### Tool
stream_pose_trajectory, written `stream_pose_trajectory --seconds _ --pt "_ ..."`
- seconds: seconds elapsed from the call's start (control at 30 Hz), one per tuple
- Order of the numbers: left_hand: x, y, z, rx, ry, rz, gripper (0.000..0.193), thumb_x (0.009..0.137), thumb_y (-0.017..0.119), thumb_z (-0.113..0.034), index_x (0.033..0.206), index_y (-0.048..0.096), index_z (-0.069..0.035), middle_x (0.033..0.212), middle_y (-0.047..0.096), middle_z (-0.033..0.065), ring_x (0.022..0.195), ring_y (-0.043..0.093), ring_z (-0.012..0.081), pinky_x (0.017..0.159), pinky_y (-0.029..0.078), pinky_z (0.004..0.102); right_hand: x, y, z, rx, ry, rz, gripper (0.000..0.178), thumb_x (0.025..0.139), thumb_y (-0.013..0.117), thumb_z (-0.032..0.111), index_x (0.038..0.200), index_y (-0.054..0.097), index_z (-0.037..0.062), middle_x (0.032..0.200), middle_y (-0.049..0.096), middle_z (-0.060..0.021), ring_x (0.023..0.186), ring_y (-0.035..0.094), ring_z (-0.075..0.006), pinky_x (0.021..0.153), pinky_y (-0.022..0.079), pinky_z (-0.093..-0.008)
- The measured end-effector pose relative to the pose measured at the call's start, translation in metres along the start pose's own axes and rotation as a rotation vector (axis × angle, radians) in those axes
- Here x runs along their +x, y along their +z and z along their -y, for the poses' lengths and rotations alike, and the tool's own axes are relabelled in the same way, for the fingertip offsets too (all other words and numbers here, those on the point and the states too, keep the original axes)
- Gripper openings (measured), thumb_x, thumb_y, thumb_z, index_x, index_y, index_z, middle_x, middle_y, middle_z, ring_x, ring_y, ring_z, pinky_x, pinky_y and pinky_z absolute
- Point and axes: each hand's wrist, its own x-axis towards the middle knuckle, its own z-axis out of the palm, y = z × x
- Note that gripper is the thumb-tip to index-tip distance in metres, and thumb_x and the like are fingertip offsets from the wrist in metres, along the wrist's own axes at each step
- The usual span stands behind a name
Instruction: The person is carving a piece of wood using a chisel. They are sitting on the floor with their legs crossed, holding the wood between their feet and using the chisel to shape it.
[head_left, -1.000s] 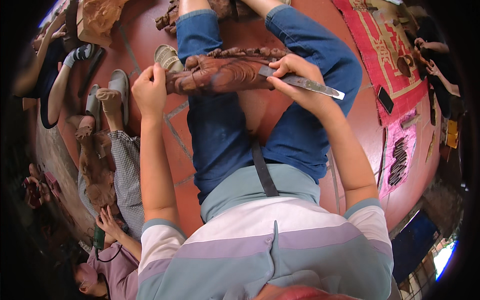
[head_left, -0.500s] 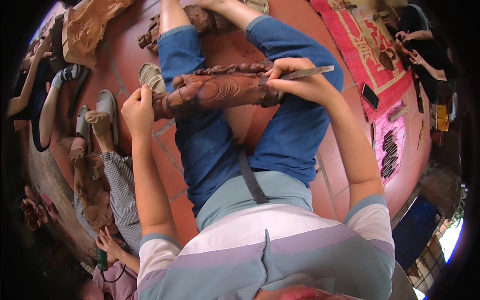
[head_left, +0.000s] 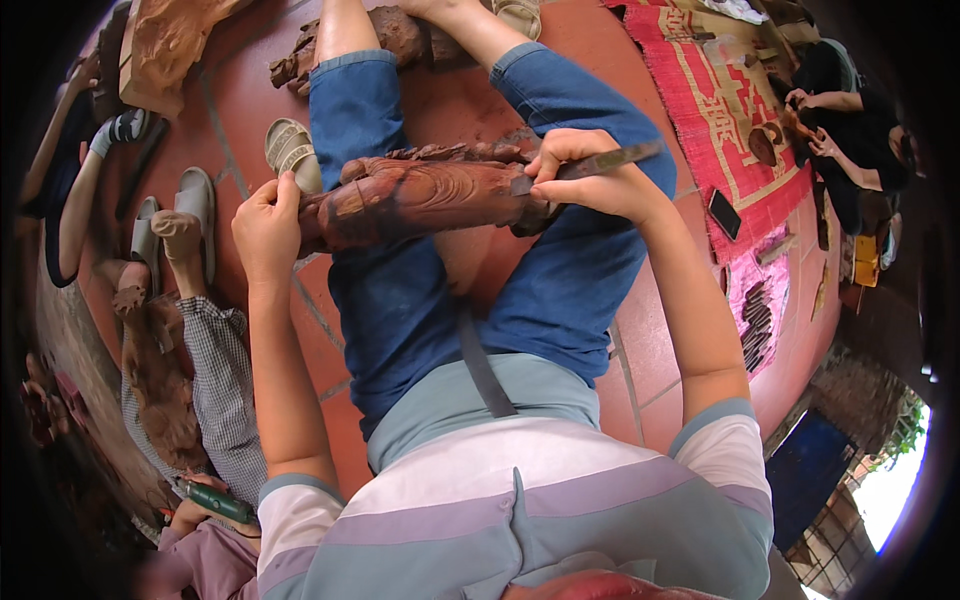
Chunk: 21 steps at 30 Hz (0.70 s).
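Long reddish-brown carved wooden piece (head_left: 430, 195) looks satiny, grooved, knobbly-edged. Flat grey metal tool (head_left: 612, 160) is dull, smooth. Blue trousers (head_left: 390, 310) are matt, denim-like cloth. Reddish square floor tiles (head_left: 645, 340) look smooth, faintly glossy. Red-and-tan patterned mat (head_left: 713, 110) looks matt, woven. Green cylindrical power tool (head_left: 220, 503) looks plastic.
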Motion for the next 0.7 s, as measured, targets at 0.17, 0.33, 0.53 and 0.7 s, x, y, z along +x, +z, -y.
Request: stream_pose_trajectory --seconds 0.17,0.33,0.53,0.7 --pt "0.001 0.003 0.004 -0.062 -0.002 -0.017 0.038 0.089 0.056 -0.035 0.081 0.067 0.001 0.061 0.057 0.0156 0.057 0.054 0.0199 0.062 0.045 0.0345 0.016 0.009 -0.006 0.104 -0.128 0.068 0.008 0.072 0.072 0.003 0.072 0.065 0.0028 0.079 0.064 -0.0059 0.086 0.063 -0.0164 0.079 0.048 -0.0285" --pt "-0.002 0.001 0.002 -0.027 0.008 -0.022 0.038 0.089 0.056 -0.035 0.084 0.068 0.0 0.063 0.059 0.0158 0.058 0.055 0.0204 0.062 0.046 0.0342 0.013 -0.011 -0.011 0.113 0.013 0.154 0.013 0.072 0.072 0.005 0.068 0.06 0.0029 0.088 0.066 -0.0071 0.09 0.062 -0.0167 0.082 0.048 -0.0301" --pt "0.001 0.002 0.006 -0.048 -0.01 0.006 0.038 0.088 0.056 -0.035 0.084 0.068 0.0 0.065 0.059 0.0171 0.059 0.057 0.0223 0.064 0.046 0.0347 -0.003 0.021 -0.022 -0.05 -0.258 -0.125 0.013 0.072 0.073 0.01 0.071 0.061 0.0052 0.089 0.066 -0.006 0.093 0.06 -0.0191 0.083 0.045 -0.0319" --pt "0.003 0.003 0.005 -0.004 -0.021 -0.012 0.037 0.088 0.056 -0.034 0.084 0.068 0.001 0.065 0.059 0.0172 0.06 0.057 0.0224 0.064 0.047 0.0347 -0.005 0.022 -0.017 -0.142 -0.251 -0.198 0.015 0.07 0.073 0.012 0.07 0.06 0.0063 0.073 0.063 -0.0042 0.077 0.059 -0.0218 0.087 0.043 -0.0366"
